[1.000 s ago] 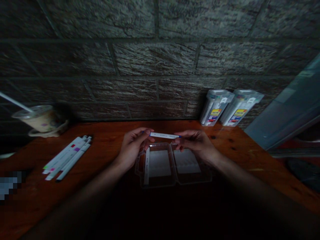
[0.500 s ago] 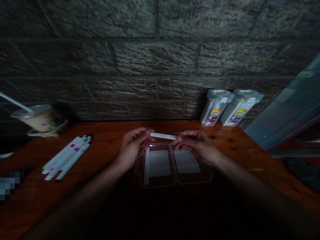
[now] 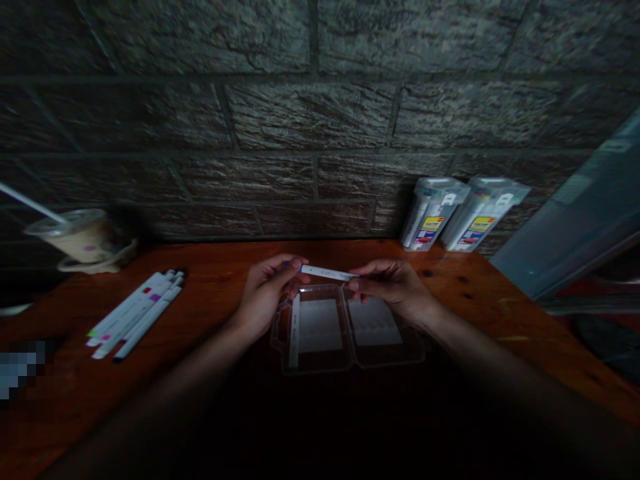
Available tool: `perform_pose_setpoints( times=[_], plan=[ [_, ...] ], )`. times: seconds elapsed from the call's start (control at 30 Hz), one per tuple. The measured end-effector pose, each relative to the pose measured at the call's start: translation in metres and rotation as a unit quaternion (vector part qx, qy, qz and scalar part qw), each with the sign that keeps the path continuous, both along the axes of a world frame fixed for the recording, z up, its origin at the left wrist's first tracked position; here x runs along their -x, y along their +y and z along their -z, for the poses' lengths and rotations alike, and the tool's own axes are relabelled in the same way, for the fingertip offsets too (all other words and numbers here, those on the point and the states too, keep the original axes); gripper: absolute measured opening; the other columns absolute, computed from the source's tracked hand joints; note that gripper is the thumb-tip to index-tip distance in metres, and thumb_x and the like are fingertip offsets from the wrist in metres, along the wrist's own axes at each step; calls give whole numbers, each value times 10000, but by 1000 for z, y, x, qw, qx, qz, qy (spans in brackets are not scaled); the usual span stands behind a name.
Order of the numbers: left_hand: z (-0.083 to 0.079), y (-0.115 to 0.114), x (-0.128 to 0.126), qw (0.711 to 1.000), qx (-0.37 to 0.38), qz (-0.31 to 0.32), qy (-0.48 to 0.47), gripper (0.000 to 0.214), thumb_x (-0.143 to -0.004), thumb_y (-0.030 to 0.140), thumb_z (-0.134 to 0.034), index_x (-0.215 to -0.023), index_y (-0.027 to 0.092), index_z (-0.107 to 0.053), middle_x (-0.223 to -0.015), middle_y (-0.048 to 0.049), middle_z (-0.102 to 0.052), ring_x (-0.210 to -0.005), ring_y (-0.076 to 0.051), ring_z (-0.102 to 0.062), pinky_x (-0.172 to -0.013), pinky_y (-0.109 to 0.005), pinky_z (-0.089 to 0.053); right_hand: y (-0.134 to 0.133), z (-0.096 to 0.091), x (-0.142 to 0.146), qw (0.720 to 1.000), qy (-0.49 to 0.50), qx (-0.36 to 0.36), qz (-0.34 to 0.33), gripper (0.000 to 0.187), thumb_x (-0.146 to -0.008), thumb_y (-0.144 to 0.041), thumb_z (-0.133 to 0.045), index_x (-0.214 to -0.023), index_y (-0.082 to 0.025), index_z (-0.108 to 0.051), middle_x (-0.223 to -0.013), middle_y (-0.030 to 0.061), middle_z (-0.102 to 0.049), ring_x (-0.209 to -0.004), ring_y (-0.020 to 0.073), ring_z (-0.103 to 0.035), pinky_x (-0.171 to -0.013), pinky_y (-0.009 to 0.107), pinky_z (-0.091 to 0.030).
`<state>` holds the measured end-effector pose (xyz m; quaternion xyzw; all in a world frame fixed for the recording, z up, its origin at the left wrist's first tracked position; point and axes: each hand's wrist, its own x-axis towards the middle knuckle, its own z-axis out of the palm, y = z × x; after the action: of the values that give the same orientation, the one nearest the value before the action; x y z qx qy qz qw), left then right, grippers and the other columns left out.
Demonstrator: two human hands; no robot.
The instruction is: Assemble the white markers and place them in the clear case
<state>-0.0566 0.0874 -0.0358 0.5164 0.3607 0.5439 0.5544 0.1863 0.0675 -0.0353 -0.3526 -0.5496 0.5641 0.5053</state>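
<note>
A white marker [image 3: 327, 272] with blue at its ends is held level between my two hands. My left hand [image 3: 270, 283] pinches its left end between thumb and fingers. At the other end, my right hand [image 3: 387, 283] has thumb and fingers closed around the tip. Just below the hands lies a clear plastic case [image 3: 350, 365], opened flat like a book, with pale rectangles in both halves. One white marker [image 3: 295, 333] rests upright along the case's left side. Several more white markers [image 3: 135, 313] lie in a bundle to the left.
Two clear marker boxes [image 3: 430, 217] with yellow labels stand at the back right against the stone wall [image 3: 310, 120]. A drink cup [image 3: 83, 237] with a straw sits in a holder at the back left. A blurred-out patch [image 3: 23, 370] covers something at the left edge.
The fingers of my right hand have shifted slightly at the marker's right end, so its blue tip shows more. The left hand, the case and the bundle are practically unchanged.
</note>
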Motion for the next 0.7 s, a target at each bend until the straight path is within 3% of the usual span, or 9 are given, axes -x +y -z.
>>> perform_pose_setpoints(
  times=[0.2, 0.47, 0.7],
  plan=[
    [0, 0, 0, 1000, -9, -11, 0, 206, -853, 347, -778, -932, 158, -786, -745, -41, -755, -476, -77, -517, -468, -208, -379, 0, -2, 0, 998, 55, 33, -1, 183, -791, -325, -877, -902, -184, -843, -808, 55, -814, -651, 121, -721, -632, 238, -573],
    [2, 0, -1, 999, -36, 2, 21, 218, -869, 344, -771, -964, 148, -786, -756, -58, -767, -480, -75, -514, -478, -206, -367, 1, -1, 0, 998, 30, 42, 20, 218, -754, -377, -905, -760, -180, -810, -695, 26, -769, -556, 98, -677, -544, 205, -529],
    [1, 1, 0, 1000, -16, -10, 12, 220, -852, 347, -788, -946, 148, -784, -733, -43, -752, -476, -71, -527, -471, -194, -385, 2, 3, 0, 1000, 4, -1, 11, 230, -722, -270, -934, -927, -209, -849, -719, 21, -791, -592, 107, -684, -565, 221, -547]
  ],
)
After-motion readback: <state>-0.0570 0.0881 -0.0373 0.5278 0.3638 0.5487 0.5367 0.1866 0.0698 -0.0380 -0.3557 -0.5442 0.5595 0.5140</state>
